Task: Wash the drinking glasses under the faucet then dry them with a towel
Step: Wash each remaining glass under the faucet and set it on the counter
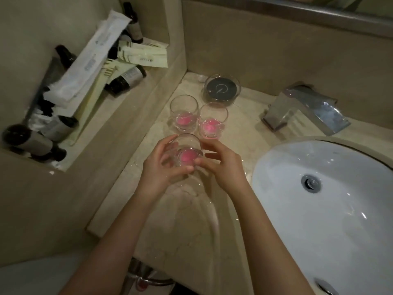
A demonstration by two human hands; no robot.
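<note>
Three clear drinking glasses with pink bottoms are on the beige stone counter left of the sink. Two of them, one glass [184, 112] and its neighbour [213, 121], stand side by side further back. The nearest glass [188, 152] is between my hands. My left hand [160, 169] grips its left side with curled fingers. My right hand [221, 167] holds its right side, thumb and fingertips against the wall. The chrome faucet [308, 109] stands behind the white sink [331, 209]; no water runs. No towel is in view.
A glass dish with a dark round insert [222, 88] sits behind the glasses. A wall niche on the left holds dark toiletry bottles [125, 79] and white packets [89, 60]. The counter [191, 220] continues toward me; the drain [311, 183] lies mid-basin.
</note>
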